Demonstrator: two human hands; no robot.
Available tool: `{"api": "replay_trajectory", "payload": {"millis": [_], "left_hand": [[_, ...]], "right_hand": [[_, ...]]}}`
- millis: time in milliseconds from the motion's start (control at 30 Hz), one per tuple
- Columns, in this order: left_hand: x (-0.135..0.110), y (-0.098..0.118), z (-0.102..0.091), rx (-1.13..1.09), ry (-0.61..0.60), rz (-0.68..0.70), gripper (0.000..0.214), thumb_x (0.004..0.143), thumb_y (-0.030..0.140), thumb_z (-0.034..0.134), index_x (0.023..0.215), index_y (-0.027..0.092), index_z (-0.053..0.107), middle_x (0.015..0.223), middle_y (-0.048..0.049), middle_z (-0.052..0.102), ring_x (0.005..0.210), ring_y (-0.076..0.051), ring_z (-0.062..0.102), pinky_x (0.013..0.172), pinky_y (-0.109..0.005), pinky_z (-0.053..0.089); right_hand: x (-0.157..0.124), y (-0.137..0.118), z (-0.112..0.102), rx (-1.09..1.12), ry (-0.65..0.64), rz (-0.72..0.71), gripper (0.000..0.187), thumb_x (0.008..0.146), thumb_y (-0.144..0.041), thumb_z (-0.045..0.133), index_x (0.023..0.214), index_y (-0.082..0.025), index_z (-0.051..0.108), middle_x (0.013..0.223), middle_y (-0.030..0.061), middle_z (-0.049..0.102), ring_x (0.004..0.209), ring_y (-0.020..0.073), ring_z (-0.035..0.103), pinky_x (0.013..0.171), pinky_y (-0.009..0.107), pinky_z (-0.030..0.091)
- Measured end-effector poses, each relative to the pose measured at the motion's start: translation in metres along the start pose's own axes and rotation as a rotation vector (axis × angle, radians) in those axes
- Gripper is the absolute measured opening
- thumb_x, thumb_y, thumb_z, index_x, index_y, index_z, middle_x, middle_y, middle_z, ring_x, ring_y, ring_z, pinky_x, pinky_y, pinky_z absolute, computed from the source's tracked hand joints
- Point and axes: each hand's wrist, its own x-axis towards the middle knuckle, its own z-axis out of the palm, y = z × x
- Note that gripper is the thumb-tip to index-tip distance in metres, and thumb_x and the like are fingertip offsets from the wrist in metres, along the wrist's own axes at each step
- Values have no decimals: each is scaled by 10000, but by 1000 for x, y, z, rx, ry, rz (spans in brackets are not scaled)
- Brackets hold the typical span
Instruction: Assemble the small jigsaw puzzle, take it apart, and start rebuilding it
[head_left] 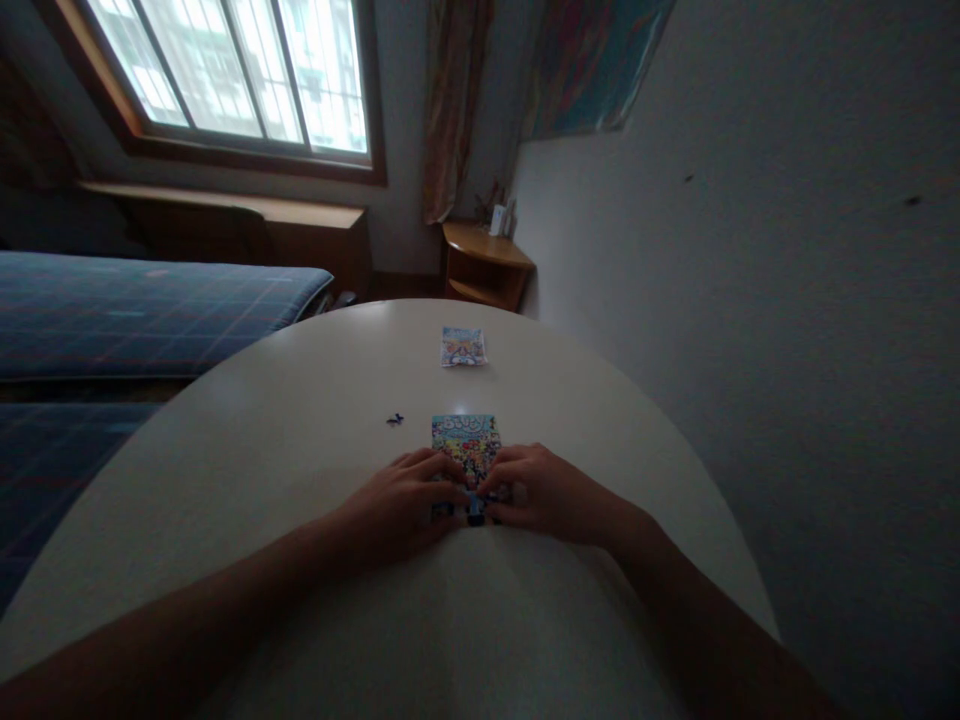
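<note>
Handling so small a piece well calls for light fingertips: steady one side with the left hand (420, 490), work the other with the right hand (544, 490), and stay low over the colourful sheet (465, 428). Both hands curl inward, fingertips at the piece; which one truly pinches it, I cannot tell. The blue piece (474, 503) sits between them, above the sheet's near part on the white bench (300, 440). It looks light blue on top, darker at its near end.

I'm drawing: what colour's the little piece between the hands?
The little piece looks blue in the head view.
</note>
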Motion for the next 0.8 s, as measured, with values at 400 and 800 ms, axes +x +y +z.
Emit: {"api": "replay_trajectory", "payload": {"millis": [400,800], "left_hand": [[0,0,1,1,16,23,158,900,271,643,1052,275,685,1174,-36,639,1074,-223,583,964,-426,483],[-1,-1,1,10,17,27,184,893,259,639,1069,284,688,1170,-40,638,1064,-224,586,959,-418,491]], "right_hand": [[-1,-7,2,-54,26,52,126,740,-197,725,865,-189,704,914,37,666,808,154,602,781,278,442],[1,-4,6,21,55,46,140,735,-150,730,860,-185,674,861,16,670,787,142,593,764,254,431]]}}
